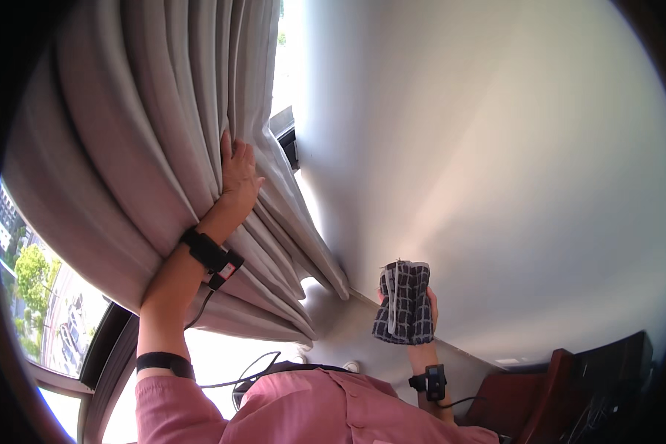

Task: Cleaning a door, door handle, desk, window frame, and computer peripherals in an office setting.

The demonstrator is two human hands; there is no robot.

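My left hand (240, 171) lies against the long grey curtain (127, 139), its fingers among the vertical folds near the curtain's right side. Whether they grip the fabric or only press on it, I cannot tell. In my right hand (434, 308) is a folded dark checked cloth (404, 305) with pale grid lines and a light edging. The cloth hides most of that hand; only some fingers show along its sides. It is held up in front of the pale wall (494, 166), to the right of the curtain.
Daylight comes through the window behind the curtain, with a dark window frame (108, 349) at lower left. Reddish-brown wooden furniture (510, 397) with a black object (610, 361) stands at lower right. Cables run from the bands on both arms. Grey floor (338, 327) shows below.
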